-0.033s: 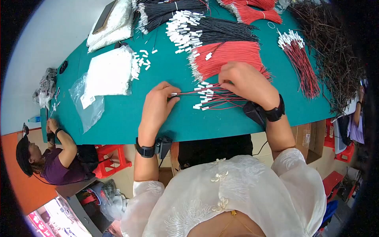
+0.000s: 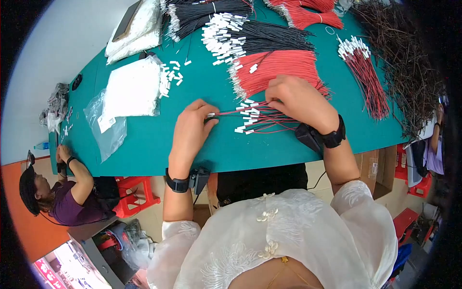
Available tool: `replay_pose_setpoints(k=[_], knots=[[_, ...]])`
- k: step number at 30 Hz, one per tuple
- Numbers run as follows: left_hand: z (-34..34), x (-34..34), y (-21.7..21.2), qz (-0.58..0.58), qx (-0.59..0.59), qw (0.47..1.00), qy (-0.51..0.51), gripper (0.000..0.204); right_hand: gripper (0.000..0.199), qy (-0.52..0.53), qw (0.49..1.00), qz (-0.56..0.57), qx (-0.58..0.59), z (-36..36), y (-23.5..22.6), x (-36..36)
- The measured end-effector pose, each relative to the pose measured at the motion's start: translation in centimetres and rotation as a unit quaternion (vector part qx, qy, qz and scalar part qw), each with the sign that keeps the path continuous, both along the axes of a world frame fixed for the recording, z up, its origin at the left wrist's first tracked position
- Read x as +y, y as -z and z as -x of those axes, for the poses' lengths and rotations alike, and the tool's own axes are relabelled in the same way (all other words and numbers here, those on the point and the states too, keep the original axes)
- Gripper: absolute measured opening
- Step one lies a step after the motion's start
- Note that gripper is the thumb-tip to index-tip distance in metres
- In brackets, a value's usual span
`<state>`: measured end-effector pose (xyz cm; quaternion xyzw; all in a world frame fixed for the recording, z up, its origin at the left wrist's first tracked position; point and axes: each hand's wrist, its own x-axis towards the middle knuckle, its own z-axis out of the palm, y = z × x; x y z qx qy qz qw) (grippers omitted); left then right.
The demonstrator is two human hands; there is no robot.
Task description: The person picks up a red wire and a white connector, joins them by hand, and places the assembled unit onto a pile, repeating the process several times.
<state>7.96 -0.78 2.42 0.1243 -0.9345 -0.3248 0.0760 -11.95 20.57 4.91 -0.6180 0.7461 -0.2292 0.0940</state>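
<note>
Pinching a connector [image 2: 211, 115] mid-frame, the left hand [image 2: 191, 129] stood apart from the right hand [image 2: 304, 102], which bent over the pile [image 2: 250, 113] at the centre, its grip impossible to tell. The bundle [image 2: 365, 86] at upper right looked done and the pile partly so; many red wires [image 2: 279, 72] and black wires [image 2: 274, 38] at upper centre seemed left to pair.

left grip [image 2: 190, 126]: pinched, fingertips rightward | right grip [image 2: 303, 102]: curled, palm down, fingertips leftward
</note>
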Motion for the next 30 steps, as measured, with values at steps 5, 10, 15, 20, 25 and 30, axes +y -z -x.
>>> replay_pose_setpoints(k=[5,10,15,20,25,30], knots=[[-0.3,0.8,0.1,0.061,0.031,0.998,0.009,0.013,0.01,0.021,1.0,-0.002,0.016,0.0,0.0,1.2],[1.1,2.6,-2.0,-0.059,0.001,0.998,-0.018,0.013,0.012,0.052,0.998,0.03,0.004,0.5,-0.3,3.1],[4.1,5.0,-0.3,-0.011,0.062,0.996,0.066,0.015,0.019,0.087,0.996,0.006,0.006,1.2,-0.6,5.4],[5.5,6.2,0.1,0.074,0.154,0.977,0.131,0.018,0.026,0.093,0.992,0.079,0.024,0.4,0.3,5.8],[6.1,5.3,0.9,0.074,0.149,0.973,0.16,0.016,0.028,0.058,0.998,0.034,0.009,0.6,0.6,5.1],[9.3,2.2,0.4,0.026,0.129,0.991,0.032,0.013,0.024,0.064,0.995,0.064,0.04,2.6,0.2,1.7]])
